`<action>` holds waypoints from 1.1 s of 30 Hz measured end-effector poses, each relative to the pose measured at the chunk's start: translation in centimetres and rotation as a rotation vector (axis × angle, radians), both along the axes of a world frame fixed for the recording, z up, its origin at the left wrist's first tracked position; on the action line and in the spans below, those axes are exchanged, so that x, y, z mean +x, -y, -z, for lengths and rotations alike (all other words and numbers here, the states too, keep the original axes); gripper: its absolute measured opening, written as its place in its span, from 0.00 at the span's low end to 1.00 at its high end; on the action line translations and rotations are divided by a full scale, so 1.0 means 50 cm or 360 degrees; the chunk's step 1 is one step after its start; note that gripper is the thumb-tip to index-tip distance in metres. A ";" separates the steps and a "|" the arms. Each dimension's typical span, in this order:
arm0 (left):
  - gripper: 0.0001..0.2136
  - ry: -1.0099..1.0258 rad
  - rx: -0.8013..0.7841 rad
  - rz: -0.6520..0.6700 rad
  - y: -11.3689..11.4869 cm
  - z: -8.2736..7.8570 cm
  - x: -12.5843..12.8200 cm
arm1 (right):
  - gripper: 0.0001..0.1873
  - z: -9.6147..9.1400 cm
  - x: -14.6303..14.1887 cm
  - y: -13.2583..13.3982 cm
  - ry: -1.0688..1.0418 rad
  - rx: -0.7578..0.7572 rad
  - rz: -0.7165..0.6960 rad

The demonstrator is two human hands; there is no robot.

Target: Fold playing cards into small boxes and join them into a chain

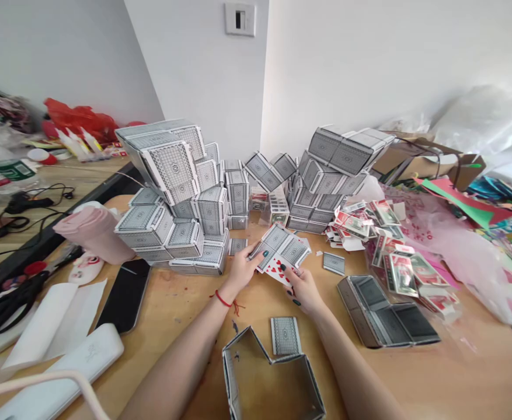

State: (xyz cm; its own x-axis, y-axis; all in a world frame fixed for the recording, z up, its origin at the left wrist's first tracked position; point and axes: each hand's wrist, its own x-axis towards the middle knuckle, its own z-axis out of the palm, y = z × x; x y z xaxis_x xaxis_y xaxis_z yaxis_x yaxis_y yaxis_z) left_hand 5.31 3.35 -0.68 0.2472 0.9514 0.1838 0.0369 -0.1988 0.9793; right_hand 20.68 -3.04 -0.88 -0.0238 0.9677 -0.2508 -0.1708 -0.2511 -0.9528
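Note:
Both my hands hold a small fan of playing cards (282, 252) above the wooden table (185, 309). My left hand (241, 269), with a red string on its wrist, pinches the grey patterned backs from the left. My right hand (302, 287) grips the lower cards, where red heart faces show. A single face-down card (285, 336) lies just below my hands, beside an open card-made box (271, 382) at the near edge.
Stacks of grey card boxes (179, 198) rise at the back left, with others (338, 160) at the back right. Loose card packs (391, 256) and a flattened card structure (385, 312) lie right. A black phone (125, 294), pink cup (96, 230) and scissors (6, 303) sit left.

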 end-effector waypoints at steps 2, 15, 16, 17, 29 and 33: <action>0.20 -0.0001 0.0014 -0.0015 0.000 0.001 0.001 | 0.20 0.004 -0.005 -0.001 -0.0030 -0.0002 0.0040; 0.14 0.0077 -0.0188 -0.0207 -0.014 0.005 0.001 | 0.14 -0.020 -0.024 -0.002 -0.0467 -0.0118 -0.0140; 0.14 0.0064 -0.0170 -0.0224 -0.013 0.003 0.001 | 0.12 -0.020 -0.023 -0.002 -0.0493 -0.0156 -0.0122; 0.14 0.0050 -0.0151 -0.0234 -0.012 0.001 0.000 | 0.12 -0.019 -0.023 -0.001 -0.0512 -0.0194 -0.0095; 0.14 -0.0073 0.0018 -0.0248 -0.006 -0.003 0.005 | 0.06 -0.017 -0.023 -0.004 -0.0618 -0.0351 0.0102; 0.14 -0.0084 0.0062 -0.0278 -0.005 0.002 0.007 | 0.05 -0.014 -0.023 -0.005 -0.0635 -0.0347 0.0156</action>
State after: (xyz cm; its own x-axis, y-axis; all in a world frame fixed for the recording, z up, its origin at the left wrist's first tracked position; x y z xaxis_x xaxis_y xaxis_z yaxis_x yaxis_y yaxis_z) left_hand 5.63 3.58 -0.80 0.0895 0.9730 0.2127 0.1254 -0.2228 0.9668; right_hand 19.51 -2.79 -0.18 -0.0705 0.8960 -0.4384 -0.5462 -0.4024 -0.7347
